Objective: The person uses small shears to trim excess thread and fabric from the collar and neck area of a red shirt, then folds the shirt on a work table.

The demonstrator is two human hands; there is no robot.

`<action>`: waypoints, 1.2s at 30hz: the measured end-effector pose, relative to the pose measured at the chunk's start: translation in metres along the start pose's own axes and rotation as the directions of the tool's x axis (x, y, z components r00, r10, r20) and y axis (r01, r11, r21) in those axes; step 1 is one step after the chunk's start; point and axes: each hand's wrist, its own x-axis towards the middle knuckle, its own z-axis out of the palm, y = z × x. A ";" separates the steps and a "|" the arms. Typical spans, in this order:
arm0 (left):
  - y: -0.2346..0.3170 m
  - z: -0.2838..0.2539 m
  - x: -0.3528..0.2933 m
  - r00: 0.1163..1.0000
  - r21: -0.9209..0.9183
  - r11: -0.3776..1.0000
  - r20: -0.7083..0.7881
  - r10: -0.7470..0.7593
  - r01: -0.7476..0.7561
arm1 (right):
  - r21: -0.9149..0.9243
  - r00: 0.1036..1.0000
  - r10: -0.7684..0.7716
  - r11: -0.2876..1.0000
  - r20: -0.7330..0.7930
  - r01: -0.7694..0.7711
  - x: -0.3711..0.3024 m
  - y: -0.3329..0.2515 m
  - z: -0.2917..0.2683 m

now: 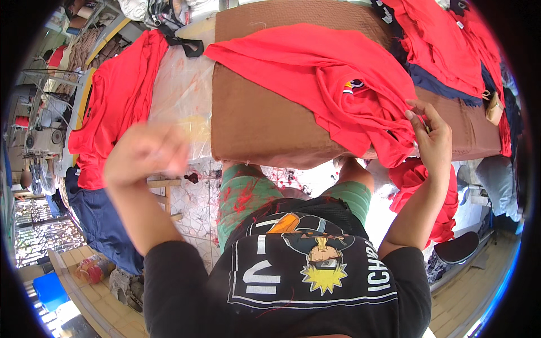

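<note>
A red garment (304, 62) lies spread and bunched on the brown-covered table in front of me. A small patch of yellow, white and dark (352, 86) shows within its folds. My right hand (433, 127) is at the garment's right edge, thumb and fingers curled together. Something small and dark shows between them, too small to name. My left hand (155, 149) is raised off the left end of the table, near a second red garment (121, 90). Motion smears its fingers, so their pose does not show.
Brown quilted cloth (265, 118) covers the table, with clear plastic sheeting (180, 84) to its left. More red garments (439, 45) are piled at the far right. A sewing machine (45, 138) stands at left. Dark blue cloth (101, 219) hangs below the left red garment.
</note>
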 end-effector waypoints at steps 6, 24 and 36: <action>0.046 0.001 -0.046 0.921 0.228 0.931 -0.332 -0.202 0.286 | -0.001 0.992 0.034 0.999 0.122 -0.034 0.012 -0.035 0.021; -0.209 -0.058 0.283 0.393 0.252 0.634 -0.915 -0.090 0.731 | -0.085 0.983 0.178 0.981 0.040 -0.174 -0.037 0.036 0.004; -0.062 -0.055 0.053 0.795 0.076 0.987 -0.603 -0.065 0.138 | 0.027 0.994 0.022 0.999 0.107 -0.025 -0.004 -0.007 0.024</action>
